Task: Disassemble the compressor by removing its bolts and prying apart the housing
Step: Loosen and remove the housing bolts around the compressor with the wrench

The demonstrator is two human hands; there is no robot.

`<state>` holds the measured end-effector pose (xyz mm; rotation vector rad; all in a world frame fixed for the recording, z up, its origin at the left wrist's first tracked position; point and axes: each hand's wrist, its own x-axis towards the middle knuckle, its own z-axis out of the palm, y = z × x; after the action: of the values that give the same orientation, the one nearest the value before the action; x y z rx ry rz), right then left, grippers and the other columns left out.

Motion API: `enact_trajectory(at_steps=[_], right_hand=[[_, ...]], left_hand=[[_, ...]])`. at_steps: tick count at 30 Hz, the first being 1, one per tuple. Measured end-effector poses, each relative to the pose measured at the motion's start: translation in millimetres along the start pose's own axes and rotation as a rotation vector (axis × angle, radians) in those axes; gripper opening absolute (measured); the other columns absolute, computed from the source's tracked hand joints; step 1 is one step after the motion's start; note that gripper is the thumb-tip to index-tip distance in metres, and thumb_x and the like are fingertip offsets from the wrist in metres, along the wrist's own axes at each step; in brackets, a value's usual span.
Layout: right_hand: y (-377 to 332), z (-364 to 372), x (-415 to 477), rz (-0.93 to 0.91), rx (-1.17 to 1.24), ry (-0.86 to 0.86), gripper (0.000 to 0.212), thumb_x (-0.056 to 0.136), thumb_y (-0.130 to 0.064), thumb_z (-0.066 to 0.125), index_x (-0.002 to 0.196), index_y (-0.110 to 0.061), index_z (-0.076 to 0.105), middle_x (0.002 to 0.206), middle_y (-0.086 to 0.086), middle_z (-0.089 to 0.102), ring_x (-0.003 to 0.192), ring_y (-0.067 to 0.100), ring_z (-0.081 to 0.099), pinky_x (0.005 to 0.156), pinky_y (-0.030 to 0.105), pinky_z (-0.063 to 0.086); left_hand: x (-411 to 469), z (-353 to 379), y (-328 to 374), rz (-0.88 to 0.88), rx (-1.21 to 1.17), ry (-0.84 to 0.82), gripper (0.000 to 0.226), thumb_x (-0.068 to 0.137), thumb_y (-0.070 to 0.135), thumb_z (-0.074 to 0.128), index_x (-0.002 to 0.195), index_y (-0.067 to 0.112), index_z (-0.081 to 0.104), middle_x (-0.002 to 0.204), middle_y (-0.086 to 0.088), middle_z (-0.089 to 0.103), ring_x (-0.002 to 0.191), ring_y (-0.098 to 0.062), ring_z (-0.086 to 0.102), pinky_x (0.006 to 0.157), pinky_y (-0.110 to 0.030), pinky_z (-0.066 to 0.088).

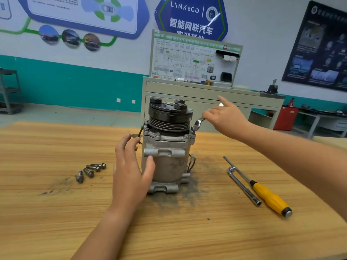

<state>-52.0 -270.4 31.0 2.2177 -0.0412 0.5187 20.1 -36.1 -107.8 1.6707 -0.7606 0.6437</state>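
Blue wall sign (189, 15) reads "LYNK&CO" with 智能网联汽车 under it; the other boards are too blurry to read. Left hand (131, 166) is spread wide and wrapped round the left side of the compressor (169, 162), thumb on the front of the housing. Right hand (227, 117) is curled over a wrench (199, 121), index finger sticking out, the wrench's ring end on a flange bolt (194, 127). Compressor stands upright mid worktop (56, 212), long axis vertical, pulley end up. 4 loose bolts (91, 170) lie left of it, yellow-handled screwdriver (270, 198) to the right.
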Motion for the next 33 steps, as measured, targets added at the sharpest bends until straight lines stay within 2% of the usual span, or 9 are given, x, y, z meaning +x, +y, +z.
enact_trajectory(at_steps=[2,5,6,9,11,14,19,27,33], right_hand=[[-5.4,11.8,10.6,0.023,0.097,0.136,0.024,0.077,0.016,0.055,0.098,0.007,0.062,0.092,0.023,0.069,0.089,0.035,0.067,0.105,0.057,0.025],[-16.5,16.0,19.9,0.067,0.193,0.046,0.030,0.086,0.012,0.045,0.112,0.004,0.059,0.108,0.020,0.065,0.101,0.033,0.062,0.112,0.047,0.016],[-17.9,16.2,19.6,0.072,0.206,0.060,0.029,0.086,0.011,0.046,0.111,0.003,0.060,0.105,0.020,0.066,0.097,0.033,0.064,0.110,0.047,0.021],[-17.5,11.0,6.2,0.276,0.375,0.189,0.017,0.087,0.003,0.056,0.101,0.001,0.065,0.074,0.019,0.067,0.064,0.034,0.064,0.071,0.041,0.049],[-20.7,2.5,-9.7,0.474,0.530,0.155,0.023,0.097,-0.016,0.044,0.112,-0.005,0.057,0.070,0.014,0.061,0.063,0.031,0.057,0.056,0.033,0.040],[-26.6,-9.2,-36.8,0.515,0.624,0.101,0.026,0.100,-0.025,0.034,0.114,-0.008,0.048,0.058,0.002,0.048,0.051,0.024,0.047,0.047,0.029,0.030],[-37.6,-36.1,-61.6,0.401,0.444,-0.088,0.028,0.100,-0.027,0.030,0.123,-0.016,0.042,0.056,-0.006,0.038,0.047,0.010,0.037,0.041,0.025,0.025],[-46.8,-62.9,-49.1,0.333,0.148,-0.313,0.030,0.091,-0.003,0.042,0.119,-0.011,0.042,0.055,-0.001,0.033,0.044,0.014,0.030,0.038,0.025,0.022],[-56.1,-88.9,-32.6,0.218,0.019,-0.446,0.038,0.090,0.000,0.048,0.127,-0.002,0.044,0.060,0.002,0.027,0.054,0.019,0.035,0.044,0.024,0.030]], left_hand=[[-0.1,-0.5,-0.4,0.024,0.030,-0.019,0.050,0.088,0.012,0.059,0.134,0.010,0.040,0.144,-0.004,0.028,0.121,-0.024,0.046,0.090,-0.052,0.047],[-0.8,-0.7,-0.4,0.031,0.042,-0.034,0.052,0.088,0.012,0.059,0.135,0.010,0.038,0.144,-0.004,0.027,0.122,-0.026,0.046,0.089,-0.055,0.047],[-0.9,-0.6,-0.2,0.026,0.043,-0.036,0.052,0.088,0.012,0.059,0.135,0.010,0.038,0.145,-0.004,0.028,0.122,-0.026,0.046,0.090,-0.054,0.047],[-1.6,0.2,0.8,0.021,0.038,-0.045,0.052,0.087,0.013,0.059,0.135,0.009,0.039,0.145,-0.006,0.028,0.120,-0.027,0.047,0.091,-0.052,0.046],[-1.8,0.3,0.9,0.026,0.029,-0.051,0.051,0.087,0.013,0.059,0.134,0.008,0.039,0.144,-0.007,0.028,0.121,-0.028,0.047,0.094,-0.051,0.045],[-1.8,0.4,1.7,0.020,0.019,-0.053,0.051,0.087,0.013,0.059,0.134,0.008,0.039,0.145,-0.007,0.028,0.121,-0.029,0.046,0.096,-0.047,0.043],[-1.9,-0.3,3.4,-0.016,0.015,-0.060,0.051,0.087,0.015,0.058,0.134,0.010,0.039,0.145,-0.004,0.028,0.121,-0.026,0.046,0.096,-0.049,0.042],[-1.7,-1.5,4.7,-0.033,0.041,-0.077,0.042,0.087,0.014,0.058,0.128,0.009,0.047,0.143,-0.004,0.031,0.122,-0.025,0.045,0.097,-0.049,0.041],[-2.6,-3.0,5.8,-0.053,0.035,-0.081,0.040,0.088,0.016,0.056,0.127,0.011,0.048,0.143,-0.002,0.030,0.121,-0.023,0.044,0.097,-0.050,0.041]])
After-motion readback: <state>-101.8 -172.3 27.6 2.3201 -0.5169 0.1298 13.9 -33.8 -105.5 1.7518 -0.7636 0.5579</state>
